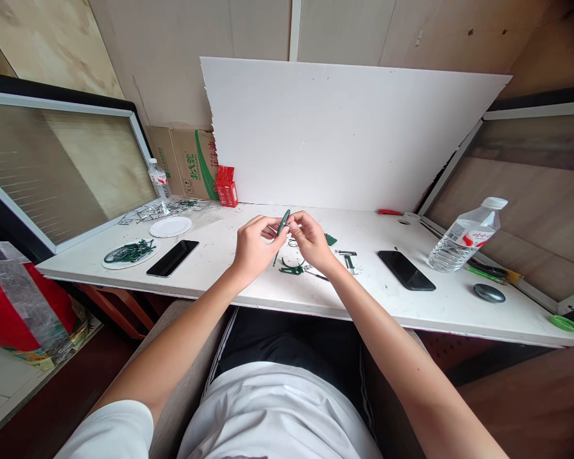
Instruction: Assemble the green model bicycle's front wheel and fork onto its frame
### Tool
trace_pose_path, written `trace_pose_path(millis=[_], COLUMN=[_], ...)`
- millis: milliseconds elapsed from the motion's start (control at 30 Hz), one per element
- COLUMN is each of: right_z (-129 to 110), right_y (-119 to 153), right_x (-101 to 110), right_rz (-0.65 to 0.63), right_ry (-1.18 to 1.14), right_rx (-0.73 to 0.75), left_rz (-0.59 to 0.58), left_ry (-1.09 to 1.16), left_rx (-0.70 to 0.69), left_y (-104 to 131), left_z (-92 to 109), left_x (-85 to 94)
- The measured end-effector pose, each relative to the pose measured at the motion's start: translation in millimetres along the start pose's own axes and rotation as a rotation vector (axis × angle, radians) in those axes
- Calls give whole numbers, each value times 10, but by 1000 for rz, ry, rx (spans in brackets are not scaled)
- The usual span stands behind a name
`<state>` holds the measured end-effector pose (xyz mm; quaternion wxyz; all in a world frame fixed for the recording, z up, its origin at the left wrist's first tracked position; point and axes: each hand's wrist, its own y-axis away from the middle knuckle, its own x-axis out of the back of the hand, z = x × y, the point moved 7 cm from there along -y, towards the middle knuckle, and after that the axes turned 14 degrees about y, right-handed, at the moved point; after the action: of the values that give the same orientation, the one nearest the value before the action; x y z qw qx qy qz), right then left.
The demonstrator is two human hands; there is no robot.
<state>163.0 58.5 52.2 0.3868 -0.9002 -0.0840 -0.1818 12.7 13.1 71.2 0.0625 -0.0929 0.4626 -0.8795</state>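
A small dark green piece [283,222] is held up between both hands above the white table. My left hand [258,248] pinches it from the left, fingers closed round its lower part. My right hand [310,239] meets it from the right, thumb and forefinger pressed together at its edge. Beneath the hands lie loose green parts [291,270], with a thin curved green strip beside them. Right of my right hand are a green flat piece [330,240] and a small green and metal part [349,262]. Finer details between the fingertips are hidden.
On the left are a plate of green pieces [148,250], a white plate [171,226] and a phone [173,258]. Another phone [406,270], a water bottle [469,234] and a dark oval object [488,292] lie right. A white board [354,134] stands behind.
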Motion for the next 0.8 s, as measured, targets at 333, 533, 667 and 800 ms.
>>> trace_pose_path(millis=[333,533,667,800], right_z=[-28,-33,8,33], right_y=[-2,-11,-16,-21], right_x=[37,48,38,39], right_rz=[-5,-11,-19,-15], right_ry=[48,28,11,15], right_rx=[16,15,-1,-3], left_rz=[5,3,1,-15], left_ry=[-9,6,7,11], left_rx=[-24,-30,-29,-36], left_y=[1,-1,-1,-2], left_z=[15,37,31,18], left_x=[9,6,4,-1])
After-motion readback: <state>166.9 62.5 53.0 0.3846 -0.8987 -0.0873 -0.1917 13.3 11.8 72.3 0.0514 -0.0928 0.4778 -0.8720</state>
